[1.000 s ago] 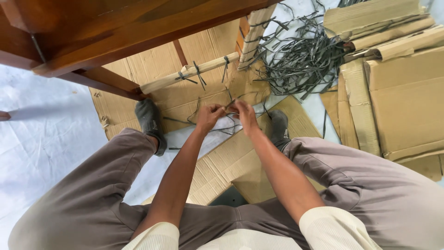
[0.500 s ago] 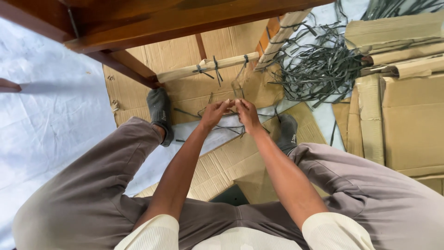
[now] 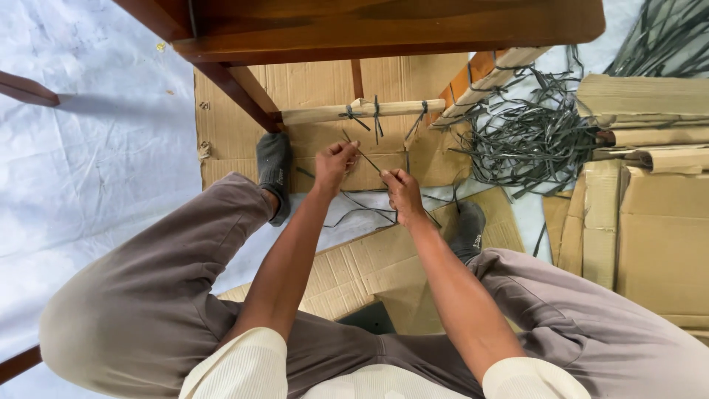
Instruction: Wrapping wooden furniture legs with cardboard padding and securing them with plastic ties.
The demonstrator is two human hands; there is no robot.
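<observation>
There was only one view, from a camera worn on the person's head. It looked almost straight down, tilted slightly forward toward 12 o'clock. It was near: both forearms ran up from the bottom edge, and the left hand (image 3: 336,159) and right hand (image 3: 402,193) sat just above the centre. The knees filled 8 and 4 o'clock. The wooden frame (image 3: 384,26) crossed the top at 12 o'clock, and cardboard sheets (image 3: 657,222) lay at 3 o'clock.
</observation>
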